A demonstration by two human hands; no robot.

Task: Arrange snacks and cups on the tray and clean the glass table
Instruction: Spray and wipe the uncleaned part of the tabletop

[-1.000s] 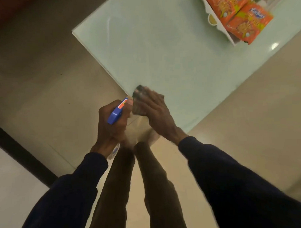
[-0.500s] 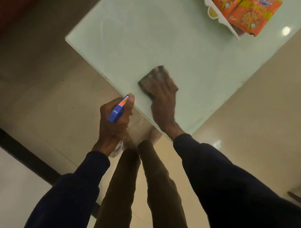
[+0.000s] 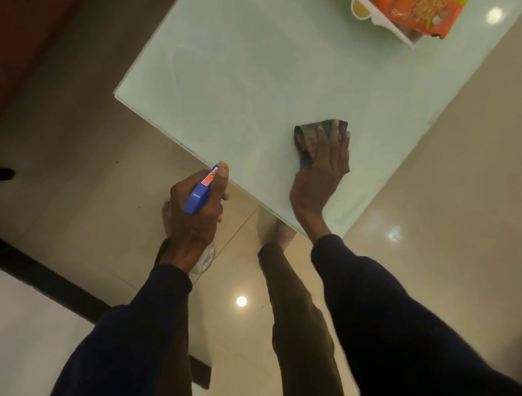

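The pale green glass table fills the upper middle of the view. My right hand presses flat on a dark folded cloth lying on the glass near the table's close corner. My left hand is wrapped around a spray bottle with a blue trigger head, held just off the table's near edge over the floor. At the top right, a white tray carries orange snack packets; a cup rim shows at the tray's left side.
Glossy beige floor tiles surround the table. A dark strip crosses the floor at lower left. My legs stand right at the table's near corner. A reddish surface lies at top left.
My right hand has slid the cloth across the glass, from the near edge beside the bottle toward the right and further onto the table. The left hand keeps the bottle still.
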